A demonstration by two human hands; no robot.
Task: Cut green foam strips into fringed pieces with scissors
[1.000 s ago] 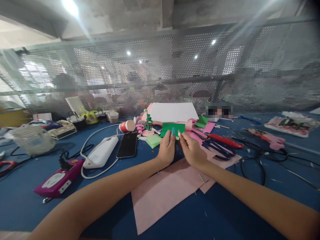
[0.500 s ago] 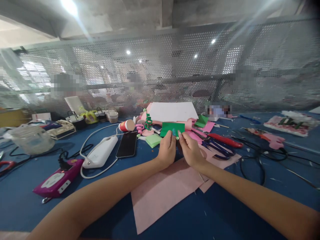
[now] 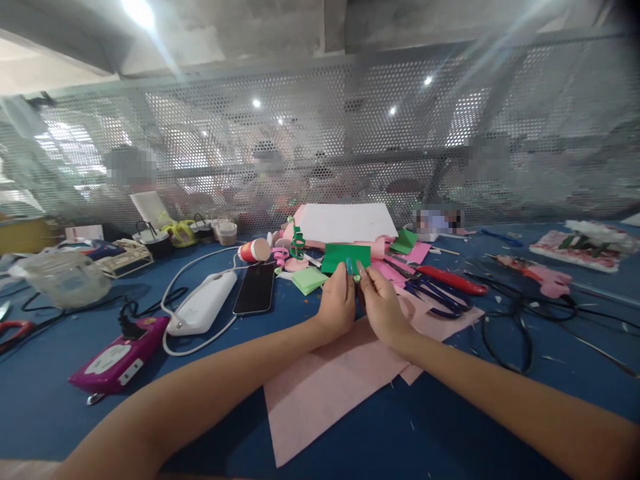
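Observation:
My left hand and my right hand meet above the middle of the table, thumbs side by side. Their fingers are closed, pinching a small pale green piece that is mostly hidden by the fingertips. Just beyond the thumbs lies a dark green sheet. A stack of light green paper squares rests left of my left hand. Under my wrists is a large pink sheet. Scissors with dark blue handles and a red-handled tool lie right of my right hand.
On the left are a phone, a white power bank with its cable and a purple power strip. A pink glue gun with black cord lies right. White paper sits before a perforated metal screen.
Both hands have drawn slightly closer together, and the fingertips now hide more of the pale green piece. The view has shifted very slightly. Everything on the table stays put.

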